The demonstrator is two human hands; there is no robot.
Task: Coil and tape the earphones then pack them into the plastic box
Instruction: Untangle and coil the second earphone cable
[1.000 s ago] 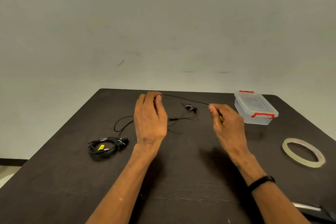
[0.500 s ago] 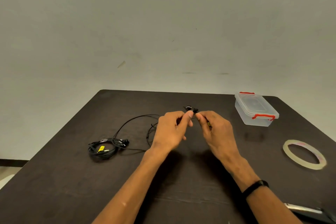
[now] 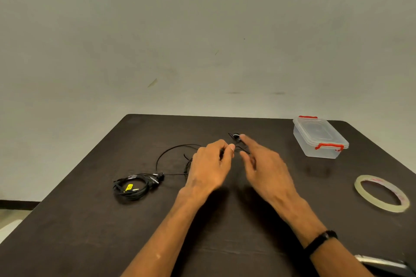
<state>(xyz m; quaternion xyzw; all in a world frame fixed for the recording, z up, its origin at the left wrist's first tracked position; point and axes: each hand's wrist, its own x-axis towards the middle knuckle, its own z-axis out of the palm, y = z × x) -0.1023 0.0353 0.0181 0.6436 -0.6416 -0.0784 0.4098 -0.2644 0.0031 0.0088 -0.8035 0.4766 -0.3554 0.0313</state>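
Your left hand (image 3: 209, 164) pinches the loose earphone wire (image 3: 173, 149) on the worktop (image 3: 90, 220), your right hand (image 3: 263, 164) reaches with straight fingers toward the earbud (image 3: 236, 136), and the plastic box (image 3: 319, 137) sits shut far right.

A bare, workshop-like room is suggested by a dark table (image 3: 90, 243) pushed against a plain scuffed wall (image 3: 202, 40), on which only earphones (image 3: 132, 186), a roll of tape (image 3: 381, 193) and a plastic box (image 3: 319, 137) are laid.
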